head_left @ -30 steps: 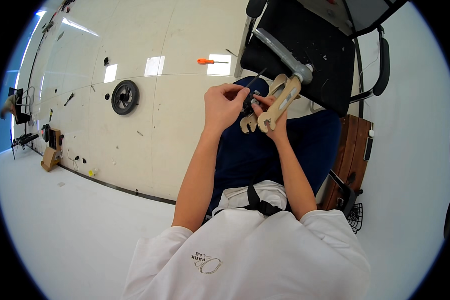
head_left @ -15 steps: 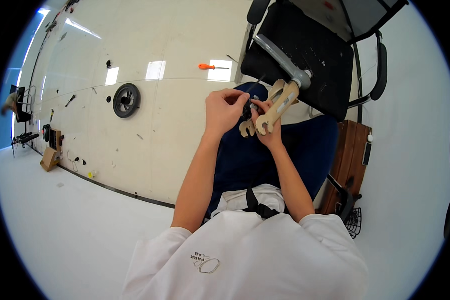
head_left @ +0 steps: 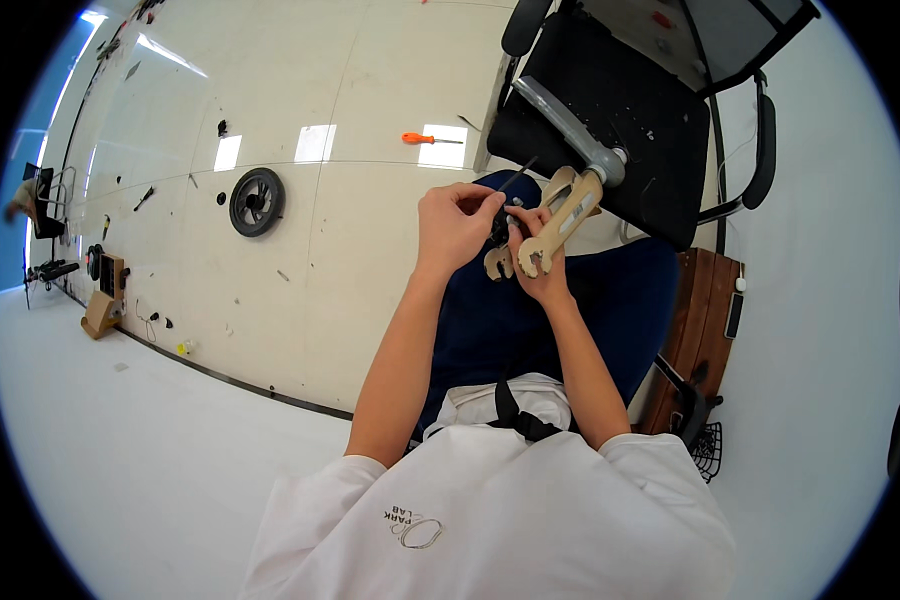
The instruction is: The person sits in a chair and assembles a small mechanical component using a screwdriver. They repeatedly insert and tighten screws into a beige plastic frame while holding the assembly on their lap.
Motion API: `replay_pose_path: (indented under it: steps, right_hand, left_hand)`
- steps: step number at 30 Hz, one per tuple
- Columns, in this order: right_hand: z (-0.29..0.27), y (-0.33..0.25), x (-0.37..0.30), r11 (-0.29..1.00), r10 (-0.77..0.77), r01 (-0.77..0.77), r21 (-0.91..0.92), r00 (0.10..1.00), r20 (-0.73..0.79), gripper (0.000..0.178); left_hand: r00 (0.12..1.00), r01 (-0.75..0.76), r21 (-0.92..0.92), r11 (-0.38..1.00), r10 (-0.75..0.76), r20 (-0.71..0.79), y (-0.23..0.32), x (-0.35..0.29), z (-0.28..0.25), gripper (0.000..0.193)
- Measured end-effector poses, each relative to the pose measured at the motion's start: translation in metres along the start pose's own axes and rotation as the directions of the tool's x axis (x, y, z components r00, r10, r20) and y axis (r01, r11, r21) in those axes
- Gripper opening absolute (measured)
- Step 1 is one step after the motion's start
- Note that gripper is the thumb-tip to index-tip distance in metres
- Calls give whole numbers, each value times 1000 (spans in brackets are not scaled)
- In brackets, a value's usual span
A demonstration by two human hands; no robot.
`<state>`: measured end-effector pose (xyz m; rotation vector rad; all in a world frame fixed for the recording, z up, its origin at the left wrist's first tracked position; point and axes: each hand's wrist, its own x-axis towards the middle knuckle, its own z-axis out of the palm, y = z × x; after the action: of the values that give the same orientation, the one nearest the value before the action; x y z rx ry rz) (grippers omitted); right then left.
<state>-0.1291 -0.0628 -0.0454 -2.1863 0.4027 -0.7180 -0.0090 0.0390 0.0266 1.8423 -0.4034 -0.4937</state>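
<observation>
From where I stand, the beige fork, grey tube over the chair, looks stiff, heavyish, best held by a prong, the left hand pinching a thin rod, finger grip unclear on the right hand.

Part of my right hand is hiding behind the fork; left of it, my left hand is covering one end of a thin rod; beyond it, the chair is running out of view.
</observation>
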Motion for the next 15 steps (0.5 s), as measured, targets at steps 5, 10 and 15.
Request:
replay_pose_path:
  steps: [5,10,15]
  right_hand:
    - [1,2,-1,996,61,-62,66,998,16,27]
    - [0,-3,-2,952,197,-188,242,980,-14,27]
    - [6,-2,-4,935,241,-209,288,967,-82,21]
  left_hand:
    - [1000,-2,-3,1000,2,19,2,-1,0,21]
    - [1000,-16,9,1000,16,7,0,1,0,20]
    - [1000,-6,19,1000,6,13,4,2,-1,20]
